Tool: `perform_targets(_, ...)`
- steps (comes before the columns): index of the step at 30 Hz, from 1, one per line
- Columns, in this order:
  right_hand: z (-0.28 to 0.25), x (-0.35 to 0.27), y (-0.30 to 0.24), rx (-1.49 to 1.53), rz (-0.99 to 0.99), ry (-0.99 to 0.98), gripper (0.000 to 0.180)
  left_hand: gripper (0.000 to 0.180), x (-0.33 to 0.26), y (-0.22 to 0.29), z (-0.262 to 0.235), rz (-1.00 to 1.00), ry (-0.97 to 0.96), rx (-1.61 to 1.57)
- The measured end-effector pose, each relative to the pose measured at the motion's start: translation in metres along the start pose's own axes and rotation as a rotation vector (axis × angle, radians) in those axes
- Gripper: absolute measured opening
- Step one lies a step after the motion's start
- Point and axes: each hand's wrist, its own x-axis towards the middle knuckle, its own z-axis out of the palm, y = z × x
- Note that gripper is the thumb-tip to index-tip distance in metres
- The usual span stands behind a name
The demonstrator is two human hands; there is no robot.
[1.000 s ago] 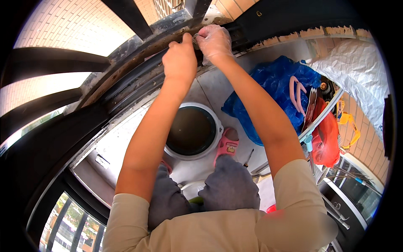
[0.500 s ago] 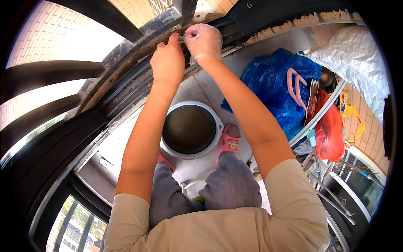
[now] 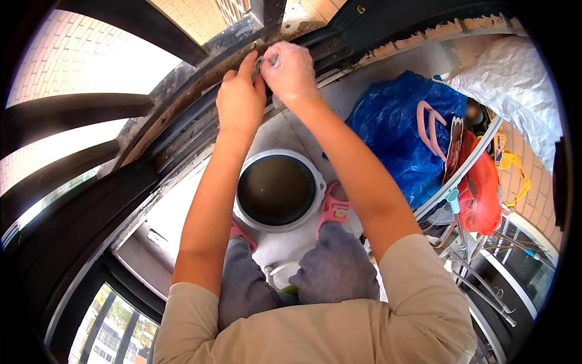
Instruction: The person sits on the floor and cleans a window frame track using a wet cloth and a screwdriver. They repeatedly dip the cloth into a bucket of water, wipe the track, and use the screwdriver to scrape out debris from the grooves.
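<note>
Both arms reach forward to the dark window track [image 3: 182, 130] at the far edge. My right hand [image 3: 290, 74], in a thin clear plastic glove, is closed on a small crumpled grey-green cloth [image 3: 257, 68]. My bare left hand [image 3: 240, 96] is beside it, its fingers closed at the cloth's left side with the index finger raised along it. Much of the cloth is hidden by the fingers. Below my hands, a round white bucket [image 3: 322, 182] of murky brown water [image 3: 276, 188] stands on the floor between my feet.
Dark window bars [image 3: 79, 112] rise at the left. To the right lie a blue plastic bag [image 3: 394, 139], a pink hanger-like loop [image 3: 422, 130], a red bag [image 3: 479, 200] and a white woven sack [image 3: 509, 85]. A metal rack [image 3: 464, 242] stands near them. My feet wear pink sandals [image 3: 334, 206].
Both hands have drawn slightly back from the track, and my left index finger has straightened upward. More of the grey-green cloth shows between them. The view has shifted a little.
</note>
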Motion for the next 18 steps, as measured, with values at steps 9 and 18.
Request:
perform_targets(9,-0.010,-0.045,-0.038,0.227,0.060,0.078,0.010,0.051,-0.006,-0.001,-0.010,-0.020,-0.108,-0.095)
perform_targets(18,-0.026,-0.020,-0.015,0.205,0.253,0.246,0.011,0.031,0.000,-0.001,-0.011,-0.009,-0.040,-0.088)
